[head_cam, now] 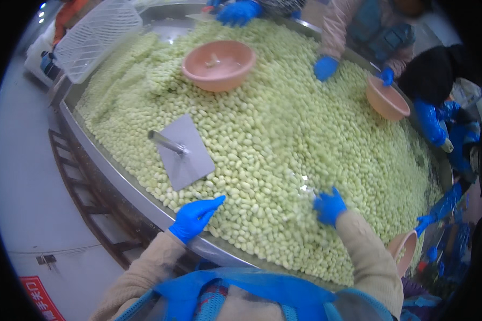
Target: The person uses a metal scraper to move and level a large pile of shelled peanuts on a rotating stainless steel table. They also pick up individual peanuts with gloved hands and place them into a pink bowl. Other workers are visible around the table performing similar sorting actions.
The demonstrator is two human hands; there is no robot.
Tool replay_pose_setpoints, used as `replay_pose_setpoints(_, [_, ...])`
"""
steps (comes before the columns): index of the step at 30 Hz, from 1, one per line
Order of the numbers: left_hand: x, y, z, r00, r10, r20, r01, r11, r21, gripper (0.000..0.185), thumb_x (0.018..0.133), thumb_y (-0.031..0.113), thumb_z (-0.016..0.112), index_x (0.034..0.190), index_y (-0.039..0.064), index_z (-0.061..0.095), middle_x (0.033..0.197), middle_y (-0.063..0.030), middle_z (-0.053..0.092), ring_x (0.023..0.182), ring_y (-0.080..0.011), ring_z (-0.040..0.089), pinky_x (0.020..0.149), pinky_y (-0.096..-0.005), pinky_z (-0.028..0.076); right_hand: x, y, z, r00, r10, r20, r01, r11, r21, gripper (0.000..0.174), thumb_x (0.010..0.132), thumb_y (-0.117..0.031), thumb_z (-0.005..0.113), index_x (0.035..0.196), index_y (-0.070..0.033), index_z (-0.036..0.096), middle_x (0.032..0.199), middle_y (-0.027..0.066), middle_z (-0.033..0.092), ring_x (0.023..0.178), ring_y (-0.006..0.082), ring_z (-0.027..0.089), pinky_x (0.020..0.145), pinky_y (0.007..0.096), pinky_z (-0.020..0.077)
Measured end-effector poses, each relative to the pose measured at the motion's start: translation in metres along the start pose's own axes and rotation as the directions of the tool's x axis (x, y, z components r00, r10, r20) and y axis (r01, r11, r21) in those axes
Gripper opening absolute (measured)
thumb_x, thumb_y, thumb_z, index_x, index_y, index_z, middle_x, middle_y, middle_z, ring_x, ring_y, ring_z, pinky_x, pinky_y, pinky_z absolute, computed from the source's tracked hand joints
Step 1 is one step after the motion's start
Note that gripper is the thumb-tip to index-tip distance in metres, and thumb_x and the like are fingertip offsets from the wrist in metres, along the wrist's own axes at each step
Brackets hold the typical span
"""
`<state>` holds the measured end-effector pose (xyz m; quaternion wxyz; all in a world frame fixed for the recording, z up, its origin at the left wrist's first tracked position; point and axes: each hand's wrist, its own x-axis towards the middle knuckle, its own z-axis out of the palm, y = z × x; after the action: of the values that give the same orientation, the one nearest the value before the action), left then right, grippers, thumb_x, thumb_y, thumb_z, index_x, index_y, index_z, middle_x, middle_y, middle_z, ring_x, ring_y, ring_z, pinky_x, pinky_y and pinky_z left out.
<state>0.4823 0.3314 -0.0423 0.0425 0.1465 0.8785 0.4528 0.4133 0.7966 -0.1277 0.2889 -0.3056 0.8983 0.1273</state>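
Pale green oval pieces [241, 176], possibly peeled fruit or beans, lie in a broad heap in a large metal-rimmed tray before me. My left hand [194, 218], in a blue glove, hovers by the near rim [220, 252] with its fingers straight, its thumb a little apart and nothing visible in it. Further right, my right hand [330, 206], also gloved in blue, is at the heap's surface, slightly blurred, fingers spread. No held piece shows there. Beyond my left hand, a flat metal plate pusher [194, 154] with a tube handle [166, 143] rests on the pieces.
A pink bowl [220, 76] sits on the heap. Across the tray, a co-worker's gloved hand [326, 68] touches the pieces; the other holds a tilted pink bowl [385, 98]. Another pink bowl [405, 252] is beside my right arm. A white slotted crate [96, 40] stands at the far-left rim.
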Motion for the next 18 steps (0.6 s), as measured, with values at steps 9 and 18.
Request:
replay_pose_setpoints(9, [-0.004,-0.006,0.006,0.989,-0.13,0.066,0.126,0.99,0.06,0.037,0.096,0.008,0.059,0.131,0.019,0.065,0.122,-0.0061,0.07,0.106,-0.0235,0.068,0.093,-0.0337,0.054,-0.088,0.029,-0.015,0.931,0.249,0.266,-0.342,0.851,0.399,0.062,0.088,-0.042,0.064,0.144,-0.022,0.05,0.14,0.0092,0.057,0.129,0.0292,0.054,0.108,0.0416,0.0409])
replay_pose_setpoints(18, [0.001,-0.008,0.002,0.975,-0.185,0.126,0.172,0.979,0.109,0.035,0.098,0.019,0.059,0.132,0.022,0.064,0.121,-0.0103,0.069,0.107,-0.0244,0.068,0.092,-0.0342,0.053,0.13,-0.086,-0.1,0.815,0.222,-0.535,0.15,0.811,0.566,0.075,0.085,-0.038,0.071,0.149,-0.01,0.043,0.159,0.0154,0.032,0.149,0.0363,0.024,0.121,0.0424,0.0253])
